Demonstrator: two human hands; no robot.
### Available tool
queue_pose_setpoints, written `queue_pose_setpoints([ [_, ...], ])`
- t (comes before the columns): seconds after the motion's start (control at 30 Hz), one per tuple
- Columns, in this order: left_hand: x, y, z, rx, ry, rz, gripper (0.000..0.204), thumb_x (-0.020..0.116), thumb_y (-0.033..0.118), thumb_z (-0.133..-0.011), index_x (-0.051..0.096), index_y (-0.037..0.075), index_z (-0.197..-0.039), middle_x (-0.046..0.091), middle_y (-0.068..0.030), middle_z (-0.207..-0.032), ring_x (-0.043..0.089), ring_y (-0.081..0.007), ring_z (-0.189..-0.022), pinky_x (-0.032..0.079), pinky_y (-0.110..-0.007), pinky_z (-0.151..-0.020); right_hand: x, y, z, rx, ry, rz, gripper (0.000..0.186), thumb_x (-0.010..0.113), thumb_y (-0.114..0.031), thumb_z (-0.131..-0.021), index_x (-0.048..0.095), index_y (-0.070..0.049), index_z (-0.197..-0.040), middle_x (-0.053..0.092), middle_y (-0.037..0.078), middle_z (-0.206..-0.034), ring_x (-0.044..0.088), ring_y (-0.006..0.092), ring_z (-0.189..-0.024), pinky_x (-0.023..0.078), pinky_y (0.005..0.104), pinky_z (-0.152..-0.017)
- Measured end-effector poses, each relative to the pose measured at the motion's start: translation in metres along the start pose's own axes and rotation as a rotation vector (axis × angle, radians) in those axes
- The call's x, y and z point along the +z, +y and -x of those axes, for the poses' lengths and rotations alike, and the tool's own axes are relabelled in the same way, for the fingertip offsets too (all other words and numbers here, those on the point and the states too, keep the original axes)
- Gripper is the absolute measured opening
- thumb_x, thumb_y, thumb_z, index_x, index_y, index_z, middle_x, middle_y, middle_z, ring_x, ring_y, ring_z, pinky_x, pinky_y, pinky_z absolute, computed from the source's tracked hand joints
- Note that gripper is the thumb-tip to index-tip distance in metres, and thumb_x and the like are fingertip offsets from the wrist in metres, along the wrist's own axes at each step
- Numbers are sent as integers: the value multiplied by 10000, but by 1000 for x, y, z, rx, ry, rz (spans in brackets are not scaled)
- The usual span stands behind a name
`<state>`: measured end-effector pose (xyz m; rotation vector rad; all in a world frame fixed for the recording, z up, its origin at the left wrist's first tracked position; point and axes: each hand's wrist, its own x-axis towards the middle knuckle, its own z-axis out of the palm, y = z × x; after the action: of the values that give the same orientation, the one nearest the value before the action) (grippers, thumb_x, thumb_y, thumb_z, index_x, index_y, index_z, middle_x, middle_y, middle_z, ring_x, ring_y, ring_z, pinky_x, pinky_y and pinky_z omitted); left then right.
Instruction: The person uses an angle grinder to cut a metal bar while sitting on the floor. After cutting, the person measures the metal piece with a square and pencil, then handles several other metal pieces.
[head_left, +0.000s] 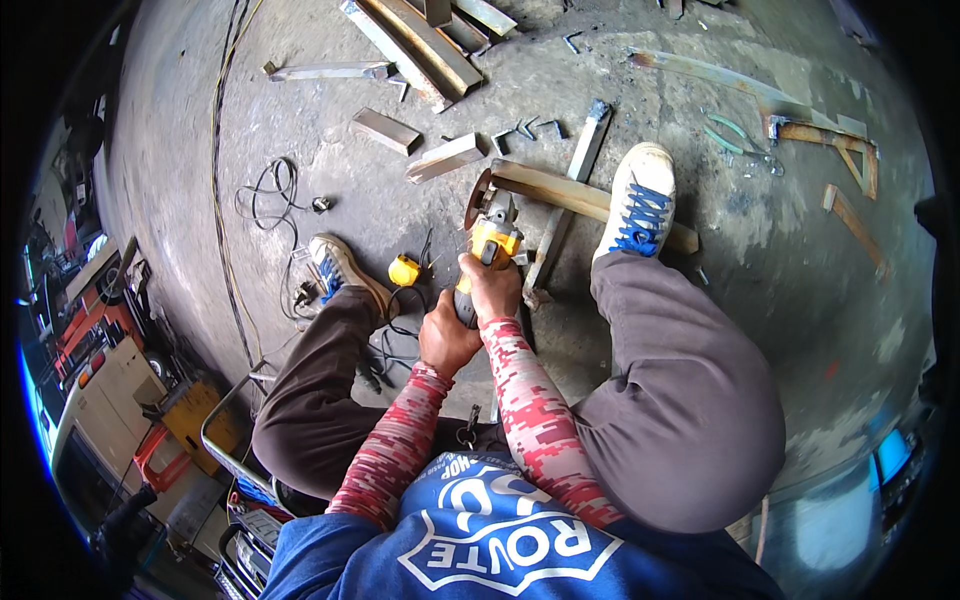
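Grinder (487, 232) grip hidden under hands

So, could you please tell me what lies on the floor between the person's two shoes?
In the head view, between the brown left shoe and the white right shoe with blue laces sit a yellow angle grinder, gripped by both hands, and crossed rusty steel bars.

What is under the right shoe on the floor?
The right shoe stands on a long rusty steel bar, which lies across a second bar on the concrete floor. The stretch beneath the sole is covered. Both hands hold a grinder at its end.
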<state>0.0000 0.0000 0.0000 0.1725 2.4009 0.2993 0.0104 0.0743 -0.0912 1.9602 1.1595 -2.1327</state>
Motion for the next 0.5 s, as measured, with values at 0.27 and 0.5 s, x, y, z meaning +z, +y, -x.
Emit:
queue_pose_setpoints([
  [0.27,-5,3,-5,38,34,23,810,898,526,-701,613,-62,-1179,731,-347,-937,740,-498,-934,588,-553,-814,3,-15,4,-33,47,-36,424,859,-336,-739,774,11,-968,805,153,-911,786,297,-846,585,408,-791],
  [0.5,-6,3,-8,38,-41,66,771,894,523,-712,621,-60,-1136,732,-340,-916,742,-499,-907,591,-545,-802,1,-6,-2,-25,-20,-27,364,846,-212,-791,759,7,-1069,784,96,-993,747,218,-872,575,364,-802],
])
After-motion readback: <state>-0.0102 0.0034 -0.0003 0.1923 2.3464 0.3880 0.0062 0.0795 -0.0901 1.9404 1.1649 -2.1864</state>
